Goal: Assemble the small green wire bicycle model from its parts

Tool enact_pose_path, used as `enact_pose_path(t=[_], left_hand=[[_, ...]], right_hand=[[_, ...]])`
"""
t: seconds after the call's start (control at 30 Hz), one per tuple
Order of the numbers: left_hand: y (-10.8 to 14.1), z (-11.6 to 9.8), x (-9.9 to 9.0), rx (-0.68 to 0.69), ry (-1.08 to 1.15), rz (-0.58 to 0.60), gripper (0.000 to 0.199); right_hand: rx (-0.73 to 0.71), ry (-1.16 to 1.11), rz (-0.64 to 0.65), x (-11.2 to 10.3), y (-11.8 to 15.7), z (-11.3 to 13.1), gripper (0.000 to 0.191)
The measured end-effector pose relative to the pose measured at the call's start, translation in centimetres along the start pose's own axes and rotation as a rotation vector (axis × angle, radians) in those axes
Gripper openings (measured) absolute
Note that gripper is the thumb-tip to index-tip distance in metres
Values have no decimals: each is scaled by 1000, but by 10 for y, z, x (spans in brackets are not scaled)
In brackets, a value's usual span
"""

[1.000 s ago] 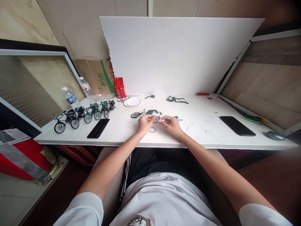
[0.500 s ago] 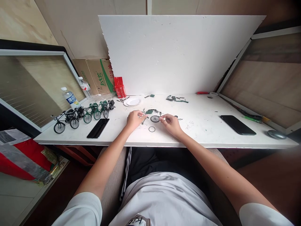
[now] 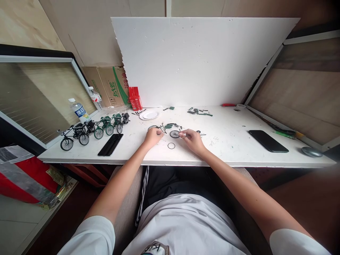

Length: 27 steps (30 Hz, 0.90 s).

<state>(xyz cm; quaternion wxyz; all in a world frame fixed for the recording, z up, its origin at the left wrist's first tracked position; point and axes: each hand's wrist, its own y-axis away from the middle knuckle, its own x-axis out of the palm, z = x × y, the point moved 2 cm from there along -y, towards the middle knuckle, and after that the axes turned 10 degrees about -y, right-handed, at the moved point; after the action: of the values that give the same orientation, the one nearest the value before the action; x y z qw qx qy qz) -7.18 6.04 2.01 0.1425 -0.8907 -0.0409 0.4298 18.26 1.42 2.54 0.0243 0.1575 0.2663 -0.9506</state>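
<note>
My left hand (image 3: 154, 137) is closed in a pinch at the near side of a small bicycle part with thin rods (image 3: 162, 128); what its fingertips hold is too small to name. Behind that hand, a dark wheel (image 3: 152, 126) partly shows. My right hand (image 3: 193, 139) pinches the right edge of a small spoked wheel (image 3: 174, 134). Between and beyond the hands lie a green piece (image 3: 168, 126) and a dark curved part. A thin black ring (image 3: 171, 145) lies flat on the white table nearer to me. Small metal parts (image 3: 202, 134) rest right of my right hand.
Several model bicycles (image 3: 74, 136) stand at the left, beside a phone (image 3: 110, 144) and bottles (image 3: 79, 110). White plates (image 3: 149, 115) and loose parts (image 3: 199, 112) lie farther back. Another phone (image 3: 268, 141) and a grey mouse (image 3: 312, 152) are at the right.
My left hand has turned and drawn slightly nearer to me, its fingers more curled, and the dark wheel behind it now shows. My right hand has barely moved.
</note>
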Motion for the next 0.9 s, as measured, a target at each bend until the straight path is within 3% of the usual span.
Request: enact_pose_path(t=[0.2,0.3,0.43,0.67,0.9], left_hand=[[-10,7,-3,-118,306,-75,16],[-10,0,-2,-139,570,62,29],[-2,-20,0,-15,821,167,31],[17,-49,15,43,866,201,36],[22,-50,37,130,815,210,39]], right_hand=[[0,-33,-7,0,0,-2,49],[2,-38,-24,0,0,-1,52],[65,-141,-16,1,0,1,52],[83,-202,-9,0,-1,3,51],[24,-175,117,5,0,-1,43]])
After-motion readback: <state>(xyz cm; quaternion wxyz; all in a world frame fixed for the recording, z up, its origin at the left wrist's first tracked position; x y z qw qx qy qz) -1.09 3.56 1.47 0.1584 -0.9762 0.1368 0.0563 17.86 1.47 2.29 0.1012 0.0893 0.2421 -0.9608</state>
